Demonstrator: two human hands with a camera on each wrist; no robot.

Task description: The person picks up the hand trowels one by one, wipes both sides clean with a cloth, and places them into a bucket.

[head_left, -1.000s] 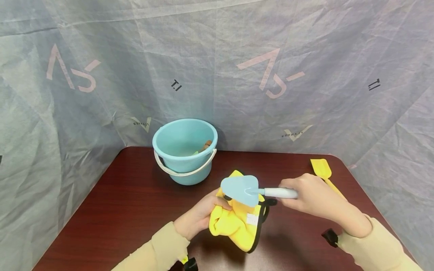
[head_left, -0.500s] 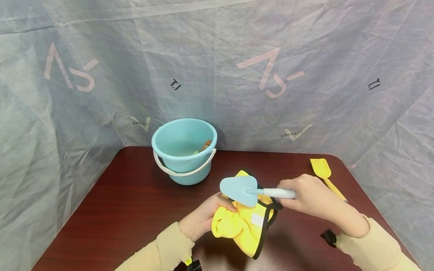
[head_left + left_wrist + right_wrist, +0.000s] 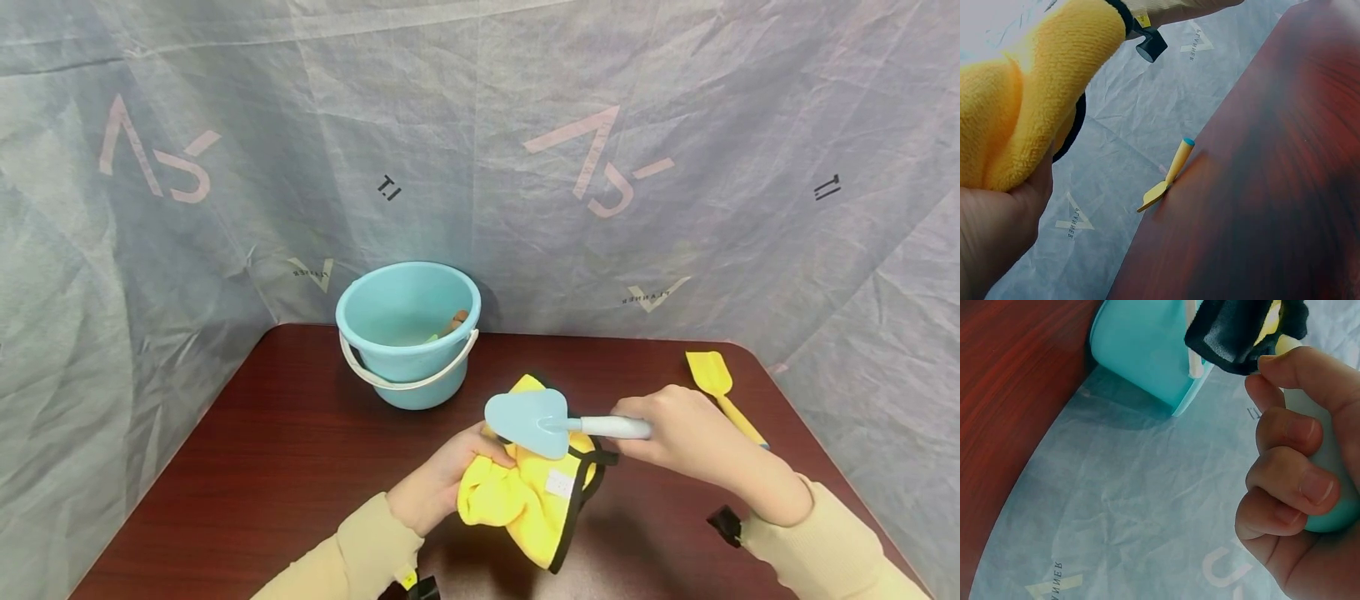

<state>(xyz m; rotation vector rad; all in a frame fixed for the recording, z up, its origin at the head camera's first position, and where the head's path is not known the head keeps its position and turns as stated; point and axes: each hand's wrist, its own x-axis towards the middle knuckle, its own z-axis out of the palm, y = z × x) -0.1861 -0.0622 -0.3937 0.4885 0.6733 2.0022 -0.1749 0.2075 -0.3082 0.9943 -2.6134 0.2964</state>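
My left hand (image 3: 438,482) holds a bunched yellow cloth (image 3: 551,529) with black edging and a small white label. In the left wrist view the fluffy cloth (image 3: 1079,56) hides most of the fingers. My right hand (image 3: 686,429) grips the white handle of a small light-blue trowel (image 3: 525,419). Seen from the right wrist, its fingers (image 3: 1291,481) curl round the pale handle, which ends in teal. The trowel's blade lies in front of the cloth, pointing left. Whether blade and cloth touch, I cannot tell. A dark face of the cloth (image 3: 1225,337) shows beyond the thumb.
A light-blue bucket (image 3: 420,379) with a white handle stands at the back, left of centre. Inside are a brown item (image 3: 459,317) and something green. A yellow toy shovel (image 3: 712,375) lies at the table's right side. Grey sheeting (image 3: 480,167) hangs behind the dark-red table (image 3: 247,467).
The left hand and cloth shifted slightly right, then back left, and the cloth's lower corner hangs a little lower. The trowel stays almost in place, drifting slightly left.
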